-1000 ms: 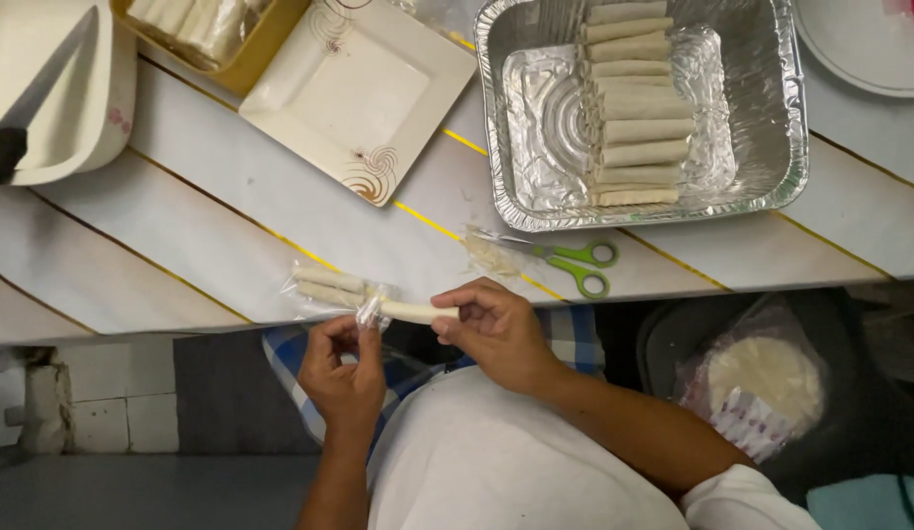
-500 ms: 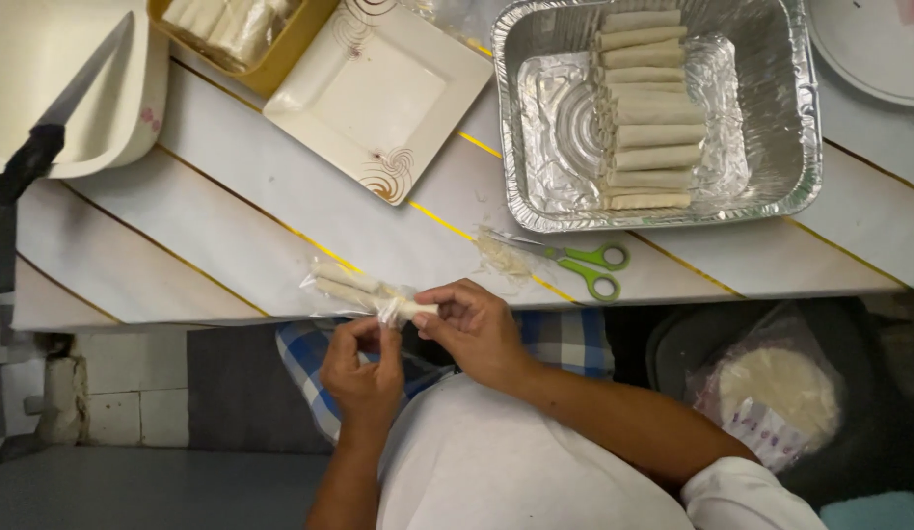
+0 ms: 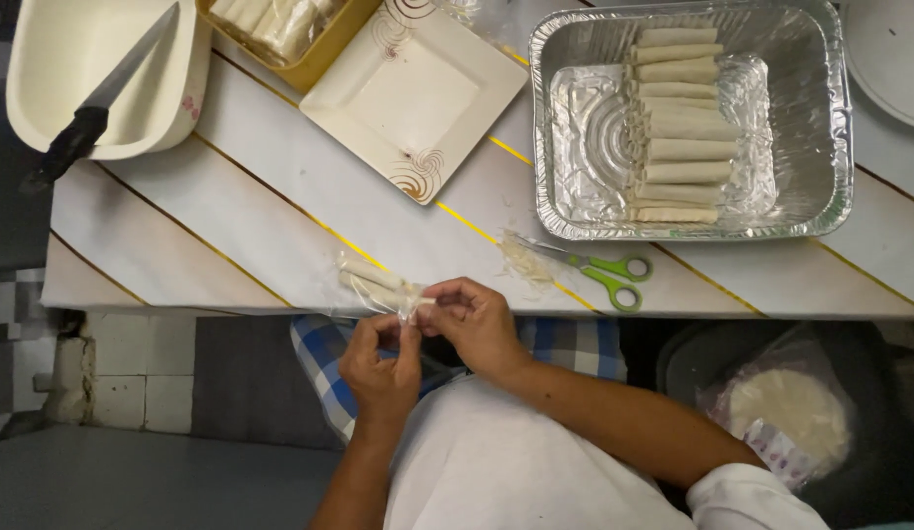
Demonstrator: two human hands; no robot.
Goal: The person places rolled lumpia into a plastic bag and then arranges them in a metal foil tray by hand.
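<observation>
While both hands, left hand point(image 3: 380, 365) and right hand point(image 3: 477, 319), pinch its near-right end, the wrapped roll point(image 3: 376, 286) points far-left across the table edge point(image 3: 182, 294).

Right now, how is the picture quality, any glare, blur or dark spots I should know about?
Head view: sharp and evenly lit across the table; bright glare on the foil tray hides detail of its floor; the area under the table edge falls dark, so the bag of round wrappers is dim; the clear-wrapped pack pinched by the left hand and right hand looks slightly soft.
</observation>
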